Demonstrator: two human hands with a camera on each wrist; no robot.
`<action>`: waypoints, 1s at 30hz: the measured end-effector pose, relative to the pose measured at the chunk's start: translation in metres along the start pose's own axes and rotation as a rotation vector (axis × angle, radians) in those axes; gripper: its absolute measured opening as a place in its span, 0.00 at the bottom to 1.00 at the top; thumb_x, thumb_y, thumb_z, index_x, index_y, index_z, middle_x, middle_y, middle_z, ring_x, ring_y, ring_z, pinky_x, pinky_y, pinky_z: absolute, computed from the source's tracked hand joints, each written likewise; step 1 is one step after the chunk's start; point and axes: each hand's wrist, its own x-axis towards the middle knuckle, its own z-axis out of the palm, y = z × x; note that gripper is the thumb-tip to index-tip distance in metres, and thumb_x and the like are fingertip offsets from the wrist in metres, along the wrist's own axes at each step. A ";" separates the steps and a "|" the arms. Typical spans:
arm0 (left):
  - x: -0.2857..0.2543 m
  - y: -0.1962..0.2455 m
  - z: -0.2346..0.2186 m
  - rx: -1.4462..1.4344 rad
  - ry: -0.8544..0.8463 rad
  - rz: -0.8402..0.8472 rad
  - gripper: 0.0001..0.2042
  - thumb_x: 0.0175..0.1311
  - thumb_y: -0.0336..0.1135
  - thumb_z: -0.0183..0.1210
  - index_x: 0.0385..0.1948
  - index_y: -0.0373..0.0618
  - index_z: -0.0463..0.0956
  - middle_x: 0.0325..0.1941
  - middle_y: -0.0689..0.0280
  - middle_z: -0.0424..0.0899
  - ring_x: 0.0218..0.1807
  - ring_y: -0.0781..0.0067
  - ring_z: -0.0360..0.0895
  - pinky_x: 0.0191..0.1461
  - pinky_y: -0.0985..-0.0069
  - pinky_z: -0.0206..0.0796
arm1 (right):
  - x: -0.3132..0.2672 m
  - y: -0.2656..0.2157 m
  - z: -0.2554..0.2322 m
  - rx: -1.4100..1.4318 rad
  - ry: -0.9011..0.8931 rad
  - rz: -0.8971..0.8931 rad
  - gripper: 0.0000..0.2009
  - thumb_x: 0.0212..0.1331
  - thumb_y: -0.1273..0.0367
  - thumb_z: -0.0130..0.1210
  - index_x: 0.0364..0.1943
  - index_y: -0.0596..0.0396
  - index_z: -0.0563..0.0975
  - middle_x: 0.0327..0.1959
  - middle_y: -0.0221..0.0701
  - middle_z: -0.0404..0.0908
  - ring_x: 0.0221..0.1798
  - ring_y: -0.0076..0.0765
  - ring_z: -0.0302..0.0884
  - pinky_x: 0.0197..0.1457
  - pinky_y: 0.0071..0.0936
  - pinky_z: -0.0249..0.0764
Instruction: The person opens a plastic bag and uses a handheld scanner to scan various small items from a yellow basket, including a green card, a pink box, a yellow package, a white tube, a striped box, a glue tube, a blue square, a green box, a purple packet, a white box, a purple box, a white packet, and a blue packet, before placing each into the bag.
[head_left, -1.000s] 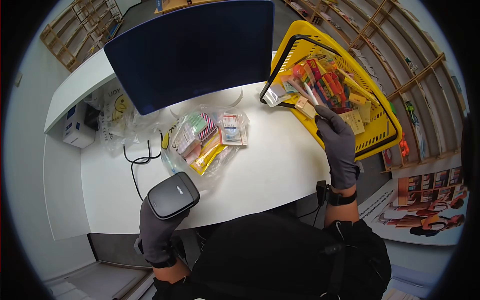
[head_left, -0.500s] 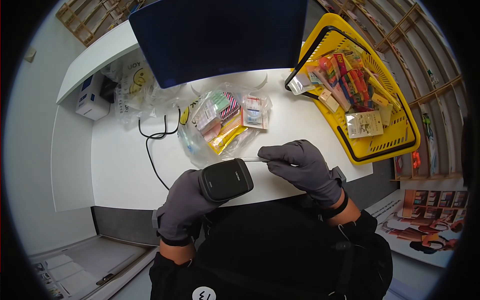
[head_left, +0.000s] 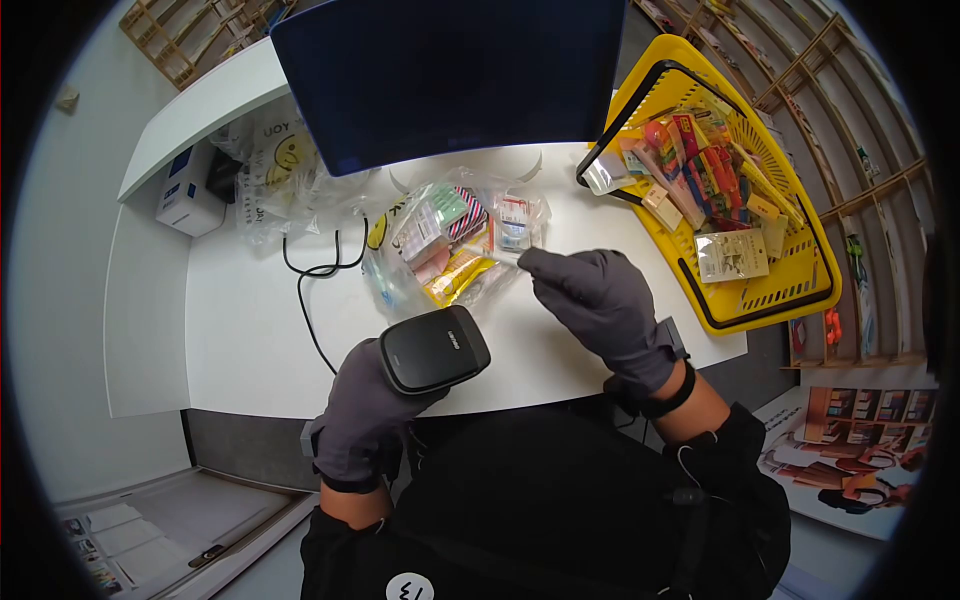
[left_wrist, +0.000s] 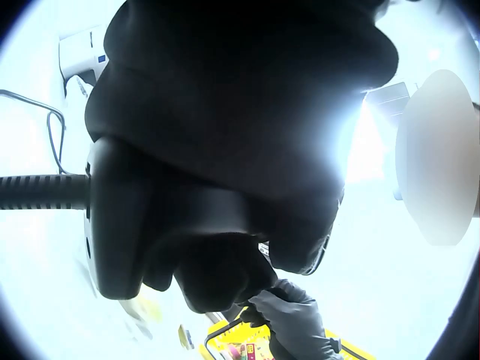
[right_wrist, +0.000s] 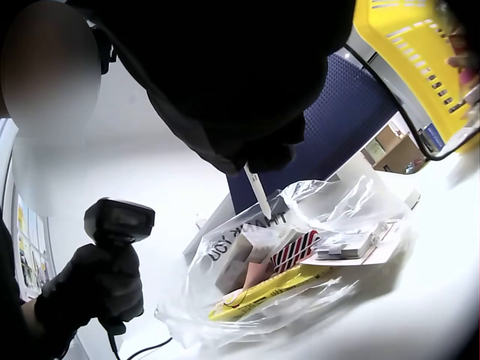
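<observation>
In the head view, my gloved left hand (head_left: 365, 420) grips the handle of a black barcode scanner (head_left: 435, 350) near the table's front edge. A slim white pen (right_wrist: 259, 193) is pinched between the fingertips of my gloved right hand (head_left: 605, 310) and points left. It hangs over a clear plastic bag (head_left: 383, 285) lying open on the table. Inside the bag are a yellow packet (right_wrist: 262, 294), a striped item (right_wrist: 295, 252), small boxes and a carded pack (head_left: 513, 222). In the left wrist view, the left hand and scanner are dark and cover most of the middle.
A yellow shopping basket (head_left: 675, 50) full of colourful stationery stands at the right. Behind the bag is a dark monitor (head_left: 450, 85). More plastic bags (head_left: 275, 185) and a white-blue box (head_left: 188, 195) sit at the left, with a black cable (head_left: 305, 310) across the table.
My right hand has brought the white pen from the basket to the scanner, then up over the bag. The scanner rose toward the pen and has since shifted slightly left.
</observation>
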 end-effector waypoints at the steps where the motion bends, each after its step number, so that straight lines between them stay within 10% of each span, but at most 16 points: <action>1: -0.002 -0.001 -0.001 0.001 0.046 0.021 0.19 0.57 0.38 0.80 0.49 0.43 0.91 0.41 0.56 0.96 0.43 0.56 0.94 0.50 0.66 0.83 | 0.008 0.003 0.000 -0.172 0.019 -0.021 0.18 0.66 0.74 0.71 0.59 0.46 0.90 0.37 0.31 0.93 0.38 0.41 0.91 0.42 0.36 0.83; 10: -0.020 -0.017 -0.023 0.004 0.266 -0.072 0.19 0.56 0.37 0.81 0.49 0.41 0.91 0.39 0.54 0.96 0.43 0.56 0.95 0.49 0.65 0.82 | 0.090 0.019 0.047 -0.299 -0.012 -0.243 0.23 0.64 0.73 0.68 0.65 0.39 0.88 0.41 0.33 0.93 0.41 0.47 0.91 0.44 0.41 0.83; 17: -0.027 -0.051 -0.067 0.530 0.513 -0.459 0.15 0.57 0.41 0.77 0.42 0.43 0.93 0.33 0.54 0.94 0.39 0.57 0.93 0.45 0.62 0.79 | 0.108 0.021 0.066 -0.067 -0.010 -0.223 0.23 0.66 0.70 0.68 0.66 0.45 0.87 0.54 0.40 0.93 0.49 0.47 0.92 0.54 0.40 0.86; 22: -0.013 -0.076 -0.081 0.611 0.514 -0.460 0.16 0.55 0.42 0.78 0.43 0.45 0.94 0.35 0.54 0.94 0.40 0.50 0.92 0.46 0.58 0.80 | 0.097 0.028 0.036 0.191 0.093 -0.193 0.24 0.68 0.68 0.70 0.69 0.50 0.85 0.56 0.42 0.92 0.51 0.48 0.93 0.58 0.40 0.86; 30: 0.010 -0.088 -0.074 0.819 0.620 -0.282 0.17 0.53 0.43 0.78 0.43 0.47 0.94 0.33 0.53 0.93 0.40 0.44 0.91 0.47 0.55 0.80 | 0.073 0.046 0.026 -0.290 0.195 0.006 0.33 0.60 0.51 0.78 0.66 0.55 0.85 0.58 0.43 0.90 0.57 0.50 0.90 0.65 0.45 0.82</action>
